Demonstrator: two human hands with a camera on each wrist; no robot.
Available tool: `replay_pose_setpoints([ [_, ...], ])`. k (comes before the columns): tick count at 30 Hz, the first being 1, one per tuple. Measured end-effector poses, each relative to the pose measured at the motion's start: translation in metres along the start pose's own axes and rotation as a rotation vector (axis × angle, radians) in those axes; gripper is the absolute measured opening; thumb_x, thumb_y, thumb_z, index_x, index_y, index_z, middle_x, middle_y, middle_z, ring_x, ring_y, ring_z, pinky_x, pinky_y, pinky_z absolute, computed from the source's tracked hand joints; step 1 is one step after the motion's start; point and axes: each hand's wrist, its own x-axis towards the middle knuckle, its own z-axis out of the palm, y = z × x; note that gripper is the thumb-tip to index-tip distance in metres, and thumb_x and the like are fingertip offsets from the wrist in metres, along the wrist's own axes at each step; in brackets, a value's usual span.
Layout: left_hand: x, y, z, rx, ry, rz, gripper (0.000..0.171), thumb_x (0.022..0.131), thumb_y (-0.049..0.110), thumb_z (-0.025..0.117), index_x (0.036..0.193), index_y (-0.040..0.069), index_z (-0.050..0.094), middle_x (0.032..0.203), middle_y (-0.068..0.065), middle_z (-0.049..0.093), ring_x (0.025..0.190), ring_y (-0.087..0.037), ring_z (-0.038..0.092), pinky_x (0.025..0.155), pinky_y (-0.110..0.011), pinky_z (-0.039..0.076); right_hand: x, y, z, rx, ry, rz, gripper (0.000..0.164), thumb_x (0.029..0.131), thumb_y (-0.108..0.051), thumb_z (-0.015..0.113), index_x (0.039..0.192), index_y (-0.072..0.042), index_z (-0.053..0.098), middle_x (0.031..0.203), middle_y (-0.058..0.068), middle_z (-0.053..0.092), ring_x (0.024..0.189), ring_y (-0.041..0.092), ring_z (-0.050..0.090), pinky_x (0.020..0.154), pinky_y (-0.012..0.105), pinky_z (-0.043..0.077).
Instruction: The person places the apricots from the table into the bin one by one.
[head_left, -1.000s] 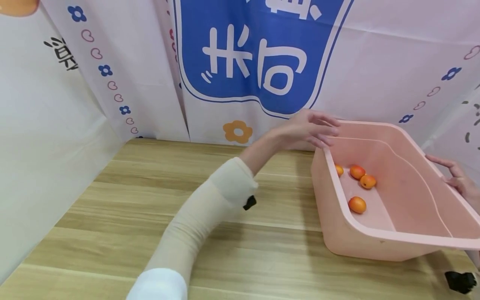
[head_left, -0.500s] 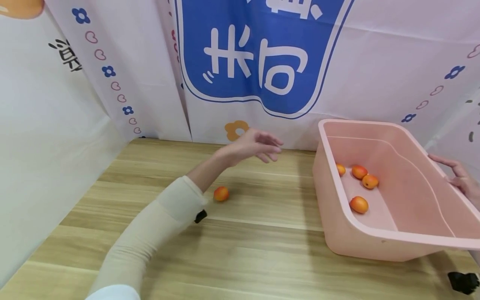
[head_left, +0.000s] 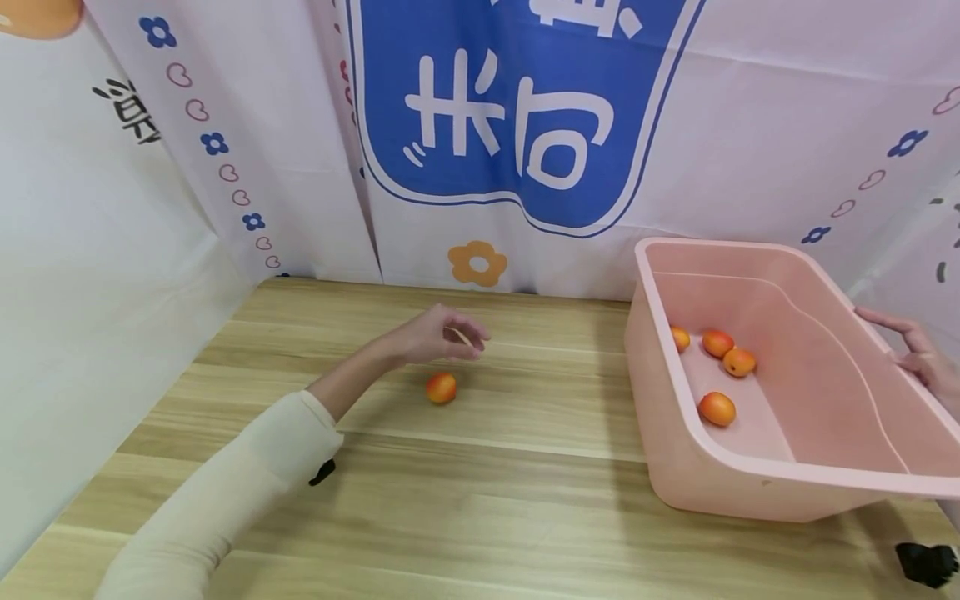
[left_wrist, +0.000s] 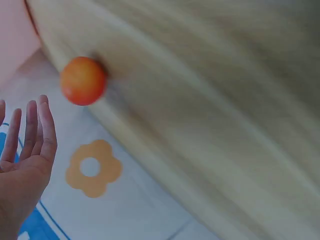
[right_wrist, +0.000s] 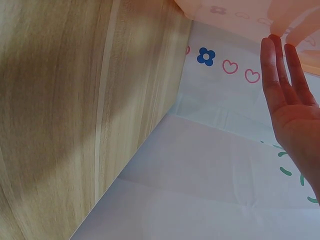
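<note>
A small orange-red fruit (head_left: 441,388), perhaps a toy mango or an apricot, lies on the wooden table. My left hand (head_left: 444,333) hovers just behind it in the head view, fingers loosely bent, holding nothing. The left wrist view shows the fruit (left_wrist: 83,81) apart from the fingers of the left hand (left_wrist: 30,155). At the right stands a pink plastic bin (head_left: 708,462). My right hand (head_left: 918,354) holds its right rim; in the right wrist view the fingers (right_wrist: 270,75) lie straight against the outer wall. The right thumb is out of that view.
Several similar fruits (head_left: 717,409) lie on the floor of the bin, one partly hidden by its left wall. The wooden table (head_left: 480,517) meets a printed cloth (head_left: 315,225) at the back. White cloth (head_left: 90,275) hangs on the left.
My left hand has moved left and down from the bin's left rim to near the loose fruit. That fruit, earlier hidden behind the arm, shows now. The right hand stays at the rim.
</note>
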Motion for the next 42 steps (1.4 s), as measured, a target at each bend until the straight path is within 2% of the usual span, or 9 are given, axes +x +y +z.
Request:
replay_pose_setpoints([
  [3,-0.008,-0.013,-0.003,0.025,-0.013,0.015,0.028,0.095,-0.003,0.070,0.121,-0.011,0.066,0.117,-0.032,0.067,0.103,-0.032,0.070,0.083,-0.035,0.060,-0.001,0.001,0.003,-0.011,0.009,-0.011,0.093,0.083,0.025,0.006,0.136,-0.021,0.066,0.070,0.002,0.070,0.044,0.003,0.058,0.042,0.015,0.047],
  [6,-0.015,-0.022,-0.005,0.059,-0.018,0.019,0.030,0.093,-0.001,0.073,0.120,-0.013,0.066,0.118,-0.031,0.067,0.106,-0.033,0.069,0.091,-0.035,0.058,-0.005,0.003,0.009,-0.056,0.039,-0.043,0.085,0.091,0.023,0.008,0.141,-0.020,0.062,0.060,-0.004,0.063,0.030,0.013,0.034,0.032,0.019,0.038],
  [9,-0.019,-0.030,-0.006,0.074,-0.031,0.008,0.035,0.092,0.001,0.076,0.122,-0.013,0.065,0.122,-0.029,0.067,0.111,-0.034,0.068,0.097,-0.036,0.057,-0.008,0.005,0.014,-0.103,0.065,-0.066,0.078,0.097,0.019,0.009,0.145,-0.021,0.057,0.052,-0.009,0.055,0.034,0.027,0.015,0.028,0.022,0.032],
  [11,-0.022,-0.034,-0.006,0.066,-0.043,-0.018,0.038,0.092,0.002,0.077,0.125,-0.013,0.064,0.124,-0.028,0.066,0.113,-0.035,0.067,0.097,-0.037,0.056,-0.008,0.005,0.014,-0.095,0.079,-0.064,0.077,0.097,0.019,0.009,0.144,-0.019,0.058,0.051,-0.009,0.055,0.033,0.025,0.017,0.028,0.021,0.033],
  [14,-0.024,-0.039,-0.005,0.060,-0.068,-0.039,0.041,0.091,0.002,0.077,0.126,-0.014,0.063,0.125,-0.028,0.066,0.113,-0.035,0.066,0.098,-0.038,0.056,-0.007,0.005,0.010,-0.055,0.058,-0.045,0.082,0.094,0.020,0.007,0.143,-0.019,0.059,0.057,-0.005,0.061,0.030,0.014,0.037,0.034,0.017,0.042],
  [19,-0.024,-0.045,-0.002,0.067,-0.086,-0.061,0.040,0.088,-0.003,0.079,0.124,-0.013,0.064,0.123,-0.026,0.067,0.111,-0.028,0.064,0.099,-0.039,0.054,-0.004,0.002,0.002,0.014,0.020,0.001,0.091,0.086,0.023,0.005,0.138,-0.021,0.065,0.070,0.003,0.070,0.047,0.001,0.061,0.042,0.016,0.048],
  [29,-0.024,-0.050,-0.002,0.040,-0.088,-0.045,0.037,0.086,-0.007,0.078,0.120,-0.015,0.065,0.118,-0.023,0.069,0.105,-0.026,0.066,0.093,-0.032,0.056,-0.004,0.000,0.006,-0.050,0.064,0.020,0.092,0.086,0.022,0.007,0.135,-0.026,0.067,0.060,-0.002,0.062,0.044,0.001,0.059,0.040,0.015,0.046],
  [33,-0.024,-0.048,-0.001,0.022,-0.094,-0.046,0.037,0.087,-0.007,0.078,0.121,-0.016,0.064,0.117,-0.022,0.070,0.104,-0.025,0.067,0.091,-0.030,0.056,-0.003,0.001,0.009,-0.073,0.079,-0.014,0.090,0.086,0.022,0.008,0.135,-0.024,0.067,0.058,-0.003,0.058,0.036,0.005,0.046,0.038,0.015,0.043],
  [42,-0.010,-0.026,0.005,-0.053,-0.059,-0.011,0.042,0.090,-0.001,0.077,0.127,-0.013,0.063,0.118,-0.014,0.072,0.106,-0.024,0.067,0.095,-0.030,0.054,-0.006,0.001,0.011,-0.064,0.071,-0.035,0.087,0.089,0.021,0.008,0.139,-0.022,0.064,0.063,0.001,0.061,0.045,0.002,0.058,0.040,0.015,0.046],
])
